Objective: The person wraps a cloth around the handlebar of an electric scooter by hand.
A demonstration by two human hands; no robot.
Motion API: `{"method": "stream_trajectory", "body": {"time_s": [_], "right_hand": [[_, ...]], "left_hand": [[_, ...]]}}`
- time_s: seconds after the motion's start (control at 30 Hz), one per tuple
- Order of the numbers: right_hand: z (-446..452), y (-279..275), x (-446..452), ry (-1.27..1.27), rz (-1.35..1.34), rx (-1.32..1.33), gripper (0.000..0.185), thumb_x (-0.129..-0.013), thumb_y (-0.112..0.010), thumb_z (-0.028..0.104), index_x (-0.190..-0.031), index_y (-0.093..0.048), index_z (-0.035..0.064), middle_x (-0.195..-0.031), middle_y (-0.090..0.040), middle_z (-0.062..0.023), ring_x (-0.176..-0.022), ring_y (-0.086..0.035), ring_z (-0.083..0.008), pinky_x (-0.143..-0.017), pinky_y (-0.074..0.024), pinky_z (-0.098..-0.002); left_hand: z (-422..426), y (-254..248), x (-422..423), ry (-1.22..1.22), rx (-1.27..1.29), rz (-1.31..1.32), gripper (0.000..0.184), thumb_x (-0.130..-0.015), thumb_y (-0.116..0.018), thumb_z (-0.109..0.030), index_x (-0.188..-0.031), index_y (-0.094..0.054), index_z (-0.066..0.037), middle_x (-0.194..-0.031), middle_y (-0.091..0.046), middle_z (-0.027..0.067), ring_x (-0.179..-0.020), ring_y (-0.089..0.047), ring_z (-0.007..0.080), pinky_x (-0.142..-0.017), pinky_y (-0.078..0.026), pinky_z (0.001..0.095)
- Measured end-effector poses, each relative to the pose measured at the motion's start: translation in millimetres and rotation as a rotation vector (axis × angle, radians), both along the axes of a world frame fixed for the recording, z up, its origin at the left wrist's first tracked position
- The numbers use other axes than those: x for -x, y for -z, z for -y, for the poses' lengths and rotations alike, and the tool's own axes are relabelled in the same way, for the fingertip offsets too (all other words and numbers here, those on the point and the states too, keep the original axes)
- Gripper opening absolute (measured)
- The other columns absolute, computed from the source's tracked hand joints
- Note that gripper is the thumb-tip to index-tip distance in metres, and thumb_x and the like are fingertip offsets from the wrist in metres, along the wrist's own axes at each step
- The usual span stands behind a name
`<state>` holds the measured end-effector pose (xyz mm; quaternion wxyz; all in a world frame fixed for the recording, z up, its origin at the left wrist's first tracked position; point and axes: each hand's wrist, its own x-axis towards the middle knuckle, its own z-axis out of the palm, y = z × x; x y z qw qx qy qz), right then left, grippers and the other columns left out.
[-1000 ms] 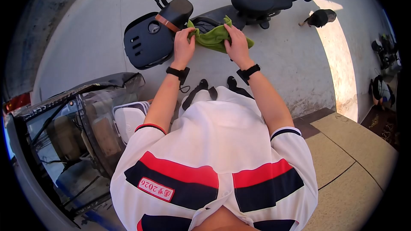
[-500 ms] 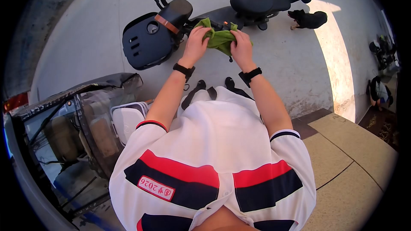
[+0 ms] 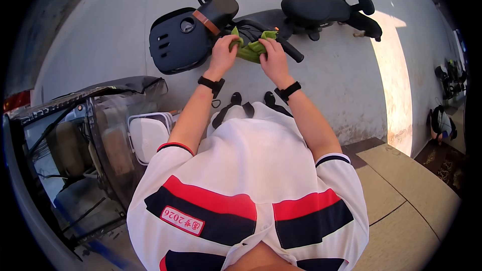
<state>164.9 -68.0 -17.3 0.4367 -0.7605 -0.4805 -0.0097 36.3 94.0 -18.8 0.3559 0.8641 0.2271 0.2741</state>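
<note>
A green cloth [image 3: 249,51] is stretched between my two hands, bunched at both ends. My left hand [image 3: 222,56] is closed on its left end, near the dark basket [image 3: 175,45] of a black scooter. At the right end, my right hand [image 3: 274,60] pinches the cloth, with the scooter's black handlebar grip [image 3: 292,50] just beside it. Beyond the cloth lie the scooter's frame and its black seat [image 3: 306,6]. A brown strap [image 3: 206,22] crosses the front of the scooter. Some fingertips are hidden in the cloth's folds.
At the left stands a vehicle with a clear plastic cover [image 3: 113,140], a white chair-like item [image 3: 148,138] beside it. A black dog [image 3: 365,24] is behind the scooter. Beige tiles [image 3: 401,190] form a raised edge at the lower right. A person [image 3: 443,123] is at the far right.
The cloth is still in both hands, which have shifted slightly left. More of the handlebar grip shows. The dog has moved next to the scooter's rear, and the view has shifted a little.
</note>
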Motion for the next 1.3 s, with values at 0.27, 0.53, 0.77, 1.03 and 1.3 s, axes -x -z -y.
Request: {"method": "stream_trajectory", "body": {"time_s": [0.27, 0.53, 0.77, 1.03, 1.3], "right_hand": [[-10, -5, 1, 0.015, 0.102, 0.061, 0.045, -0.074, -0.068, -0.003, -0.118, -0.066, 0.0088, -0.116, -0.063, -0.0114, -0.102, -0.059, -0.0342, -0.09, -0.052, -0.0417], [-2, 4, -6, -0.089, 0.066, 0.081, 0.036, -0.073, -0.065, -0.006, -0.106, -0.068, 0.0079, -0.109, -0.065, -0.0096, -0.099, -0.061, -0.0338, -0.088, -0.0527, -0.0424], [26, 8, -17, 0.057, 0.037, -0.006, 0.035, -0.074, -0.064, -0.005, -0.107, -0.066, 0.0063, -0.108, -0.063, -0.0113, -0.1, -0.06, -0.0333, -0.087, -0.0523, -0.0426], [58, -4, -43, 0.294, 0.088, -0.105, 0.041, -0.076, -0.062, -0.007, -0.116, -0.065, 0.0047, -0.116, -0.062, -0.0151, -0.108, -0.058, -0.0362, -0.095, -0.0489, -0.0426], [77, 7, -46, 0.235, 0.037, 0.104, 0.037, -0.078, -0.067, 0.0, -0.116, -0.068, 0.0056, -0.116, -0.067, -0.0129, -0.11, -0.061, -0.034, -0.096, -0.0503, -0.042]], "left_hand": [[-4, -4, 21, -0.076, 0.09, 0.024, 0.025, -0.084, -0.065, 0.0, -0.11, -0.065, -0.003, -0.104, -0.068, 0.0144, -0.098, -0.064, 0.0347, -0.085, -0.053, 0.0416], [2, -7, 23, -0.057, 0.115, 0.031, 0.024, -0.085, -0.065, 0.0, -0.109, -0.064, -0.002, -0.101, -0.067, 0.0136, -0.093, -0.064, 0.0329, -0.081, -0.052, 0.0394], [16, -20, 1, -0.031, 0.057, 0.126, 0.028, -0.086, -0.065, 0.001, -0.114, -0.063, -0.003, -0.103, -0.067, 0.0133, -0.097, -0.063, 0.0328, -0.084, -0.052, 0.0402], [42, -28, -36, 0.114, 0.091, 0.101, 0.039, -0.086, -0.066, 0.002, -0.124, -0.06, -0.005, -0.114, -0.065, 0.0129, -0.105, -0.061, 0.0336, -0.089, -0.051, 0.0411], [51, -13, -59, 0.237, -0.078, 0.042, 0.045, -0.084, -0.066, 0.003, -0.128, -0.058, -0.004, -0.121, -0.064, 0.0162, -0.116, -0.057, 0.037, -0.101, -0.047, 0.0429]]}}
